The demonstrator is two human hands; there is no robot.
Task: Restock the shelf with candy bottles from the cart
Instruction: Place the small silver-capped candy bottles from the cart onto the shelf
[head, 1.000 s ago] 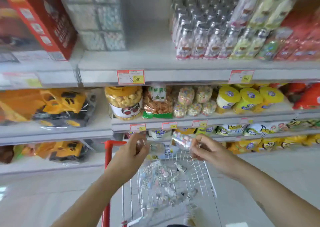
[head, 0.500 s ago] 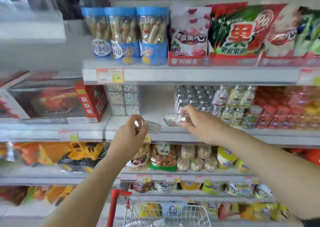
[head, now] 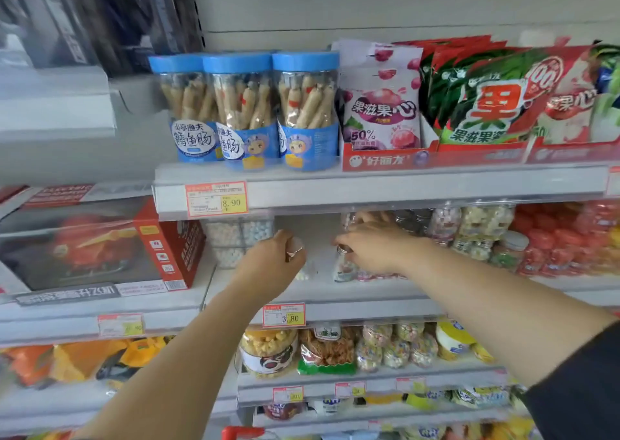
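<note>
1. Store aisle, white metal shelving packed with snacks. The middle shelf (head: 369,308) was the one being worked on, with a 3.80 price tag (head: 283,315) on its front edge.
2. The left hand (head: 268,268) was reached in over the bare patch of that shelf, fingers curled tight around a candy bottle (head: 303,273). Its silver cap (head: 294,249) poked out at the top of the fist. The clear body below was pretty blurry.
3. The right hand (head: 372,248) was further in and to the right, palm down, fingers wrapped over the top of a second bottle (head: 344,268). That one stood upright with its cap at the fingertips. Its bottom looked to be down at shelf level, but honestly I couldn't tell if it was actually resting on the board.
4. The hands were apart with bare shelf between them, each gripping its own bottle.
5. The second bottle was just beside the stocked bottles (head: 443,221) of the same sort, with silver caps and pastel candy inside, running off to the right.
6. Left of the gap were clear tubs of pastel balls (head: 238,238), then a red toy box (head: 100,245) on the neighbouring unit.
7. Up above stood three blue-lidded jars (head: 241,110) of sausage sticks over an 8.90 tag (head: 216,199), with gummy bags (head: 382,104) to their right.
8. A red cart handle (head: 241,433) just peeked in at the bottom edge.
</note>
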